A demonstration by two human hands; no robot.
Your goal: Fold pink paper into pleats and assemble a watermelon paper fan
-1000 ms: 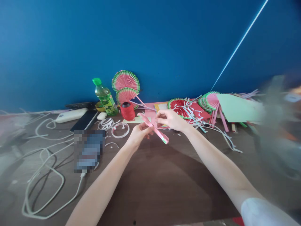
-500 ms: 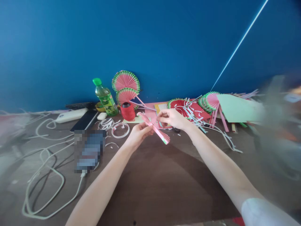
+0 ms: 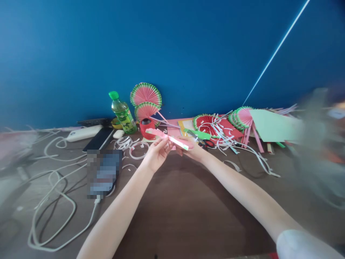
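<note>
A pleated strip of pink paper (image 3: 174, 139) with green and white ends is held above the table, tilted down to the right. My left hand (image 3: 159, 153) pinches it near the middle between thumb and fingers. Close behind the strip's right half is my right hand (image 3: 194, 150), its fingers curled and partly covered by the paper. What those fingers hold, if anything, is hidden. Behind my left hand stands a red spool of thread (image 3: 147, 129). Scissors with red and black handles (image 3: 208, 144) lie just beyond my right hand.
Finished round paper fans (image 3: 146, 94) lean on the blue wall beside a green-capped bottle (image 3: 123, 114). More fans (image 3: 241, 118), paper strips (image 3: 215, 126) and a pale green sheet (image 3: 271, 126) lie right. Tape rolls (image 3: 139, 150), a phone (image 3: 105, 172) and a looped white cable (image 3: 72, 208) are left.
The pleated strip has turned flatter and shifted slightly left. My right hand has moved down and left behind its right half, uncovering the scissors and a green object.
</note>
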